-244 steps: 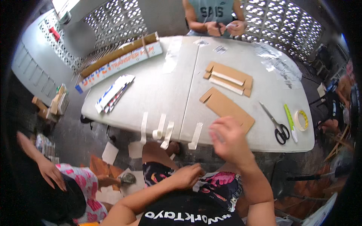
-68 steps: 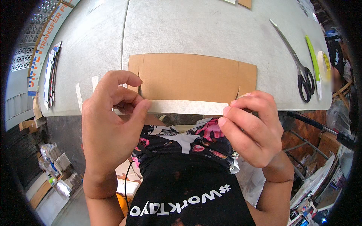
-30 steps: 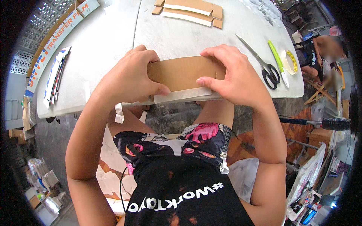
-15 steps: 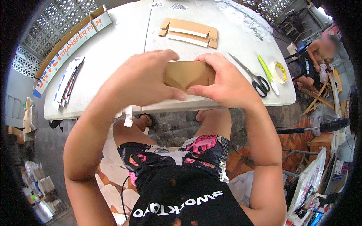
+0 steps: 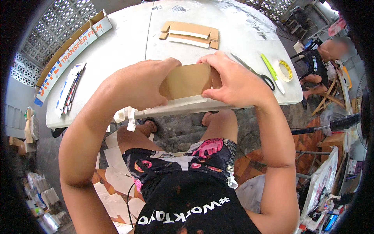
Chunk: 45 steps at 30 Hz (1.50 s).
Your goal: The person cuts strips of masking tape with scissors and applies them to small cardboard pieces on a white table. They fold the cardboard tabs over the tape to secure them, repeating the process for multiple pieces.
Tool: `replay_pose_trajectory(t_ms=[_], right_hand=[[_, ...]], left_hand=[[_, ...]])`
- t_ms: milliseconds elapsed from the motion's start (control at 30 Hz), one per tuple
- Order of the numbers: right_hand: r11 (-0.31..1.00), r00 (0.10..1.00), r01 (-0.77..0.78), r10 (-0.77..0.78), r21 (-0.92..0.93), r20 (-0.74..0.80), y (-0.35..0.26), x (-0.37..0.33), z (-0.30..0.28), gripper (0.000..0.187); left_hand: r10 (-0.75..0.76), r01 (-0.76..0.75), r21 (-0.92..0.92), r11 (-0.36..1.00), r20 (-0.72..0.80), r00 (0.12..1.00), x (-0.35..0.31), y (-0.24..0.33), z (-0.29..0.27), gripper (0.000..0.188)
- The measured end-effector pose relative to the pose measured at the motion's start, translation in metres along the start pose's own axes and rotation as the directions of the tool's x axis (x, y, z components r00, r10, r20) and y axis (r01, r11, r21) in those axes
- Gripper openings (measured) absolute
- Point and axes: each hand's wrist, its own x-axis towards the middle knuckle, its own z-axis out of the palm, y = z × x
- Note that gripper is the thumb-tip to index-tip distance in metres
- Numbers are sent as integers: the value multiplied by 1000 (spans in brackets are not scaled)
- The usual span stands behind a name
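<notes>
A small brown cardboard box (image 5: 186,81) is held up over the near edge of the white table (image 5: 124,35), between my two hands. My left hand (image 5: 146,84) grips its left end, thumb at the bottom and fingers over the top. At the other end, my right hand (image 5: 233,80) clasps the box the same way; a short slit shows in the cardboard by the thumb. Beyond the hands lies a flat, cut cardboard piece (image 5: 190,30) with white strips along it. Right of my right hand are black-handled scissors (image 5: 253,69), a green and white cutter (image 5: 272,72) and a yellow-and-white tape roll (image 5: 285,71).
A long open carton (image 5: 74,54) stands along the table's left side, near a bundle of folded strips (image 5: 71,89). White strips (image 5: 130,119) hang at the front edge. Another person (image 5: 327,58) sits at the far right. Paper scraps (image 5: 113,187) litter the floor.
Both hands still hold the box. The left hand has shifted left along it, baring more of its face. The view has shifted slightly, moving the table items a little left.
</notes>
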Motion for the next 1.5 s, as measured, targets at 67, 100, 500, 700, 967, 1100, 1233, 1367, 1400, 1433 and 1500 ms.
replay_pose_trajectory(t_ms=[67, 100, 500, 700, 967, 1100, 1233, 1367, 1400, 1433, 1500], right_hand=[[999, 999, 31, -32, -21, -27, 2, 0, 0, 63], [998, 998, 49, -50, -30, -38, 3, 0, 0, 64], [986, 988, -135, 126, -101, -89, 49, -10, 14, 74], [923, 940, 0, -132, -385, -316, 49, -15, 20, 61], [915, 930, 296, -342, -274, -135, 30, -32, 38, 21], [872, 888, 314, -410, -376, -208, 29, -33, 49, 18], [855, 877, 310, -425, -415, -222, 37, -31, 53, 14], [864, 867, 293, -421, -410, -267, 42, -28, 56, 13], [872, 877, 274, -400, -406, -265, 41, -28, 56, 13], [879, 887, 255, -379, -403, -264, 41, -27, 56, 13], [877, 891, 249, -375, -412, -258, 42, -26, 57, 13]], left_hand=[[23, -23, 19, 1000, -13, 1000, -1, -6, 2, 83], [34, -33, 35, 999, -35, 999, -2, -11, 4, 84], [192, -129, 182, 975, -389, 901, -32, -22, 46, 49], [424, -362, 231, 903, -355, 833, -18, -29, 66, 35], [622, -458, 493, 740, -240, 745, -11, -45, 69, 35], [554, -432, 388, 814, -297, 777, -7, -48, 71, 28], [486, -406, 274, 872, -369, 792, -1, -47, 75, 21], [460, -403, 223, 887, -383, 801, 2, -49, 73, 18], [454, -404, 207, 891, -383, 805, 2, -50, 73, 18], [445, -402, 191, 896, -384, 809, 2, -50, 73, 19], [429, -398, 160, 903, -387, 817, 0, -48, 72, 21]])
